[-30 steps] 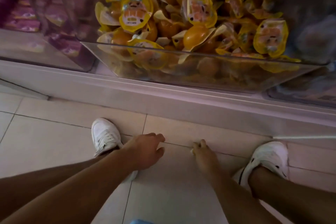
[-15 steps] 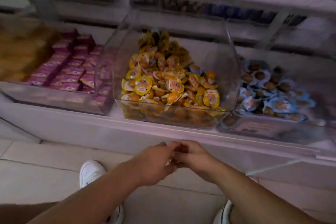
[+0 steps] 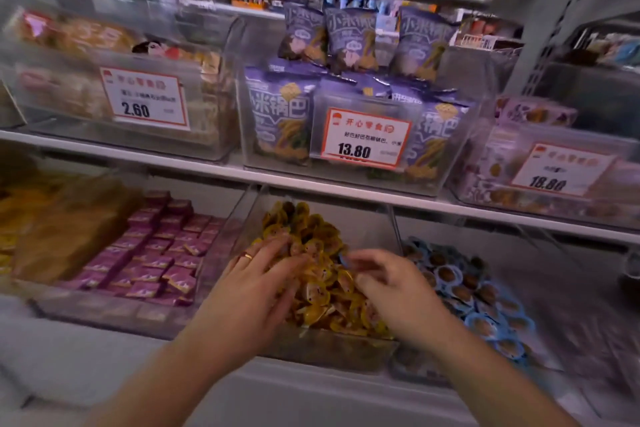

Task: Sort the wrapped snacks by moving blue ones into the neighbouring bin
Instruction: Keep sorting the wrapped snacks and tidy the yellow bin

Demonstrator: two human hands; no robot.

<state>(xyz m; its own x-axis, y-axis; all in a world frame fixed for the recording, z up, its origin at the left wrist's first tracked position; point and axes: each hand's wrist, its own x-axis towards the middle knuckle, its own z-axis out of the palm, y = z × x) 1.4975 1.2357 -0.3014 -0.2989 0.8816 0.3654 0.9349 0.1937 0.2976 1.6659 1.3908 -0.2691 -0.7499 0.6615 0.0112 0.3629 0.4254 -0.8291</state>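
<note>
A clear bin (image 3: 332,348) on the lower shelf holds a heap of yellow wrapped snacks (image 3: 322,291). My left hand (image 3: 256,284), with a ring on one finger, lies with spread fingers on the left side of the heap. My right hand (image 3: 391,291) hovers over the right side with its fingers loosely bent and nothing visibly in them. A small blue bit (image 3: 342,258) shows among the yellow ones at its fingertips. The neighbouring bin to the right holds blue wrapped snacks (image 3: 485,308). The picture is blurred.
A bin of purple packets (image 3: 156,253) stands to the left. The shelf above (image 3: 311,184) overhangs the bins and carries clear boxes of purple-blue snack bags (image 3: 280,118) with price tags (image 3: 365,139). The shelf front (image 3: 311,388) runs under my wrists.
My view has swung up from the floor to the shelves. Both hands rose from near my shoes, met in front of the shelf edge, and now reach into the yellow snack bin.
</note>
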